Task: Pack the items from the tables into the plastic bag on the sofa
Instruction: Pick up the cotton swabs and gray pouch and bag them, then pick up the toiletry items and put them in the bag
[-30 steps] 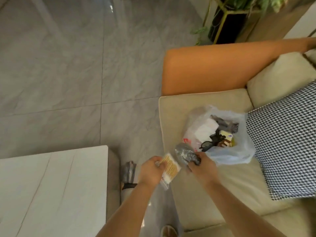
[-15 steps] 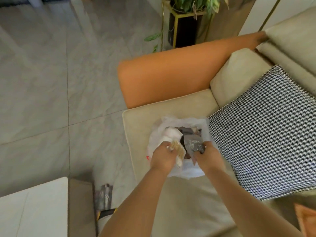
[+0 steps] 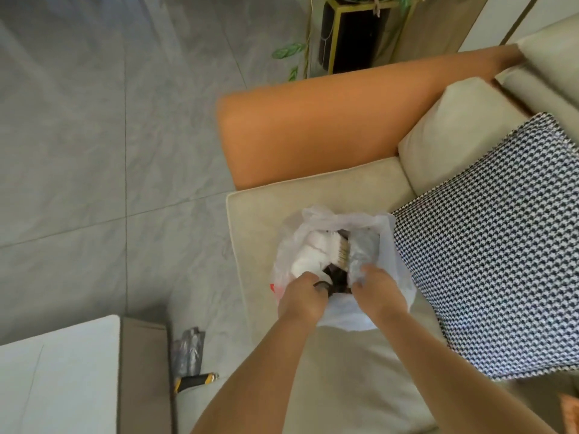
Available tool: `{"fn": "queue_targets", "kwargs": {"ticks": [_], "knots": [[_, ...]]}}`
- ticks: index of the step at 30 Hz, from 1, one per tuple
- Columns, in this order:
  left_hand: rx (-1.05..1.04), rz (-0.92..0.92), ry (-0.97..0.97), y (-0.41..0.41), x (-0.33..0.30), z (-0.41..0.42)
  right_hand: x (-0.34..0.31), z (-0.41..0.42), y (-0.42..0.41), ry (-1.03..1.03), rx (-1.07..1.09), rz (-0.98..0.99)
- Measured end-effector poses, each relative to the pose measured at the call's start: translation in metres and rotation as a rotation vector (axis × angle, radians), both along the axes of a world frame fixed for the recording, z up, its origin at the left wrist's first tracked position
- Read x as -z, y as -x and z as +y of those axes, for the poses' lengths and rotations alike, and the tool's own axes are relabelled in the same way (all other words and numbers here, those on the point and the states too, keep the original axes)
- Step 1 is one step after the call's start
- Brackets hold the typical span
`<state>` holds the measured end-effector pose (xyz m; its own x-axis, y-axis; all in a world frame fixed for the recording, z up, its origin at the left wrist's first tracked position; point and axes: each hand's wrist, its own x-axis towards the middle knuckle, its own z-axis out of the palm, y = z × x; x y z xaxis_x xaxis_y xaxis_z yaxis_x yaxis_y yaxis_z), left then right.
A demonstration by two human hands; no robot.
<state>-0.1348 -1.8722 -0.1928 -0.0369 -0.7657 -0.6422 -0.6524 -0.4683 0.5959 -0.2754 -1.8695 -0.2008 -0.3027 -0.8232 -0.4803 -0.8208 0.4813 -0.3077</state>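
View: single head-worn wide-angle camera | Facing: forward and steeply down | Near: both forearms enter from the bottom edge, close to the lens | Centre: plastic bag (image 3: pixel 340 314) on the sofa (image 3: pixel 260 220) seat | Left: grey tiled floor (image 3: pixel 94 136) | Bottom left: corner of a white worktop (image 3: pixel 59 377) | Edges curve from lens distortion

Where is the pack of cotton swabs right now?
In the head view it sits inside the plastic bag on the sofa seat: cotton swab pack between a white bundle and a grey wrapped item.
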Motion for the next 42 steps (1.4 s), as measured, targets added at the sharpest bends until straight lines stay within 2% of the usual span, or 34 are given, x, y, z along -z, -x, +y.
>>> {"fn": "queue_targets", "kwargs": {"ticks": [10,15,18,29,42], "knots": [[0.071,-0.253,-0.1,-0.116,0.013,0.067,0.026,0.049,-0.09,-0.144,-0.309,0.043],[0.03,-0.311,-0.159,-0.189,0.023,0.123,0.033,0.08,-0.16,-0.235,-0.521,0.082],[-0.041,-0.326,-0.187,-0.231,0.026,0.162,0.036,0.108,-0.209,-0.265,-0.593,0.057],[-0.448,-0.313,-0.276,-0.375,0.023,0.31,0.026,0.213,-0.379,-0.173,-0.876,-0.008],[-0.817,-0.232,-0.389,-0.487,0.052,0.471,0.039,0.345,-0.543,-0.226,-1.319,0.04]]}}
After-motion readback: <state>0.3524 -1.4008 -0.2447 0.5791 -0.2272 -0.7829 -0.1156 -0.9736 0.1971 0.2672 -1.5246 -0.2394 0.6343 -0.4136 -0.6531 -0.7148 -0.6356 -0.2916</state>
